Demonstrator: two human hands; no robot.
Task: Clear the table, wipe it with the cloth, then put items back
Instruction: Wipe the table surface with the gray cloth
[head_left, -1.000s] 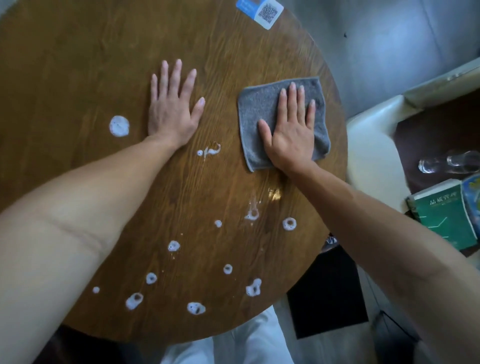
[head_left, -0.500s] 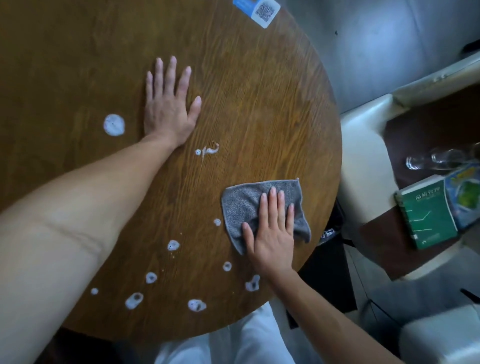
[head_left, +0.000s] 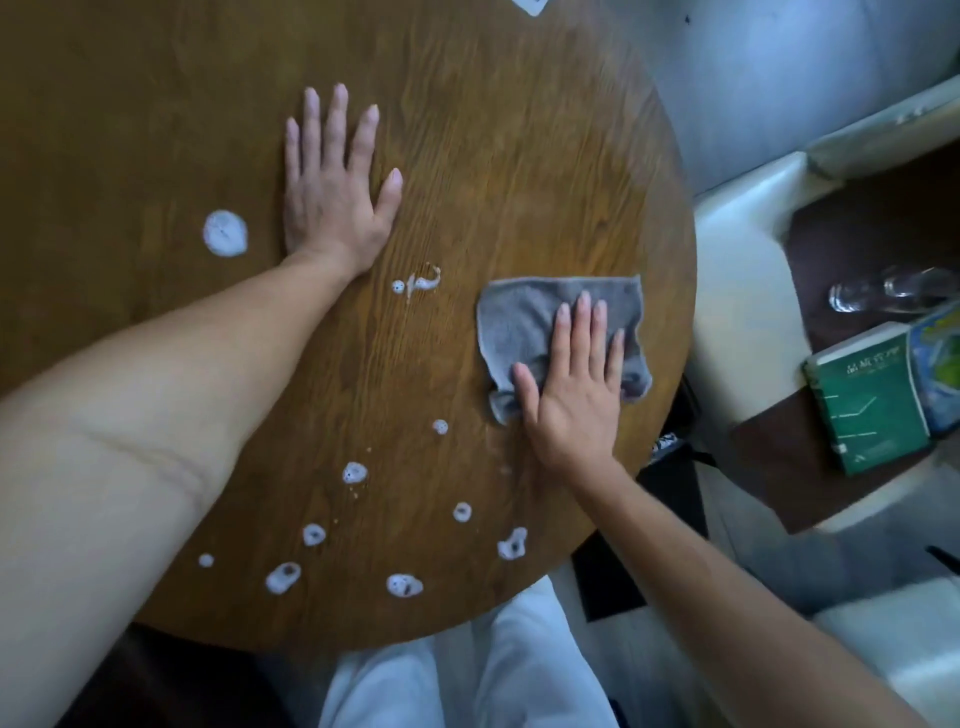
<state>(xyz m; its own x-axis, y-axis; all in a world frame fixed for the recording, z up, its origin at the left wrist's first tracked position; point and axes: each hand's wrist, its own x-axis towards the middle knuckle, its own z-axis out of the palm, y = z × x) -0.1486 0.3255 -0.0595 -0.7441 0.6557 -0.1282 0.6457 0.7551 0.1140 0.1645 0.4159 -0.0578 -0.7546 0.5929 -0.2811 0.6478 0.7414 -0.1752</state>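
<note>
right hand (head_left: 571, 405) fingers flat on cloth (head_left: 524, 327) | left hand (head_left: 332, 197) fingers spread on table (head_left: 519, 130)

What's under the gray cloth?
The gray cloth lies flat on the wooden table, pressed down by the right hand. Whether any foam sits beneath it cannot be seen; the cloth covers that patch.
</note>
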